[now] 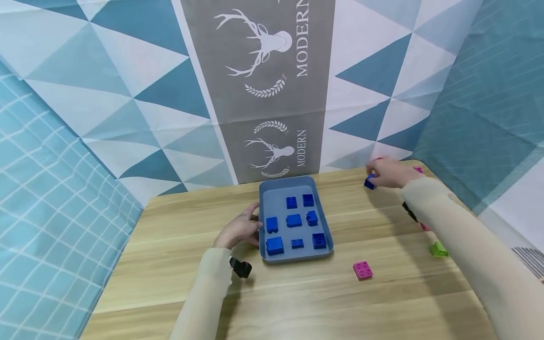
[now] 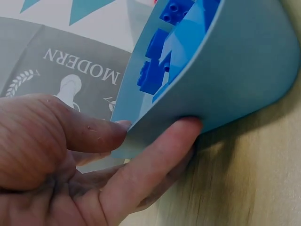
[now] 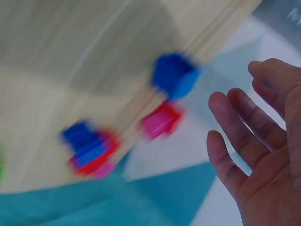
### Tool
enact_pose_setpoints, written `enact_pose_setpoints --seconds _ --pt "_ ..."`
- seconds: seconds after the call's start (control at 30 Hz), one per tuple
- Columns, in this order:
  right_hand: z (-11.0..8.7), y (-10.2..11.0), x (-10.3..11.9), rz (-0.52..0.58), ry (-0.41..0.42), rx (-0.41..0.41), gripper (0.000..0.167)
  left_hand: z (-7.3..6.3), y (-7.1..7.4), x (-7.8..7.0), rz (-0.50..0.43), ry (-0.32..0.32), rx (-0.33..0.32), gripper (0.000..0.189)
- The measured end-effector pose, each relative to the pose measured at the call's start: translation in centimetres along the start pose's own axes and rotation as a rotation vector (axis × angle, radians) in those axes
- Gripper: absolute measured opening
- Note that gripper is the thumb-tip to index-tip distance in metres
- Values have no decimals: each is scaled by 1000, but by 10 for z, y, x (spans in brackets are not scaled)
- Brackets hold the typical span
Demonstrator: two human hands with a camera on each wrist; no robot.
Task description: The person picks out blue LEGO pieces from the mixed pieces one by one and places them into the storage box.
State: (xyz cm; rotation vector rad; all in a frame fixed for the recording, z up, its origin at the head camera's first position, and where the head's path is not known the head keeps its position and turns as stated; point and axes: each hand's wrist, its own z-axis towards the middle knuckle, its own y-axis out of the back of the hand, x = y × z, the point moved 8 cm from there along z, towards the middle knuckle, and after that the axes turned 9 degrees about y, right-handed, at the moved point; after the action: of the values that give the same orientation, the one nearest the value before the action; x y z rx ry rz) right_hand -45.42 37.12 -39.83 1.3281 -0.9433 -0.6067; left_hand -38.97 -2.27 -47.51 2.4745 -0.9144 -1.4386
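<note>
My left hand [image 1: 241,228] pinches the left side of a blue-grey tray [image 1: 274,200]. In the left wrist view the thumb lies at the tray's rim [image 2: 162,96] while the fingers press its outer wall. Several blue toy bricks [image 1: 293,220] lie spread out inside the tray. At the back right of the table, my right hand [image 1: 392,172] is over a dark blue brick [image 1: 369,182], overlapping it in the head view. Its fingers [image 3: 237,125] are spread and loosely bent in the right wrist view, with that blue brick [image 3: 171,75] apart from them.
A pink brick [image 1: 362,270] lies right of the tray on the wooden table [image 1: 297,302]. A green brick [image 1: 438,249] is partly behind the right sleeve. Blurred pink and red bricks [image 3: 157,121] and another blue brick [image 3: 82,139] sit near the table's edge. Patterned cloth [image 1: 272,104] hangs behind.
</note>
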Motion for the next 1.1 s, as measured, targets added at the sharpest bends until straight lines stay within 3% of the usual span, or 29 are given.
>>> enact_pose_setpoints --seconds 0.2,0.37,0.6,0.73,0.87,1.1 --pt "-49 4 -58 51 -200 -13 32 -2 5 5 -21 9 -20 70" --pt "-65 -8 -79 94 -302 -20 44 -4 10 9 -30 20 -26 70" --pt "-75 -23 -86 3 -304 1 37 -1 3 2 -43 8 -3 71" --pt "-82 -26 -90 -48 -321 20 45 1 -1 -2 -49 -13 21 71" --pt "-88 -30 -92 -26 -336 37 51 2 -2 -2 -66 -12 34 72" --pt "-84 -36 -85 -46 -283 67 30 1 4 3 -62 -4 14 72"
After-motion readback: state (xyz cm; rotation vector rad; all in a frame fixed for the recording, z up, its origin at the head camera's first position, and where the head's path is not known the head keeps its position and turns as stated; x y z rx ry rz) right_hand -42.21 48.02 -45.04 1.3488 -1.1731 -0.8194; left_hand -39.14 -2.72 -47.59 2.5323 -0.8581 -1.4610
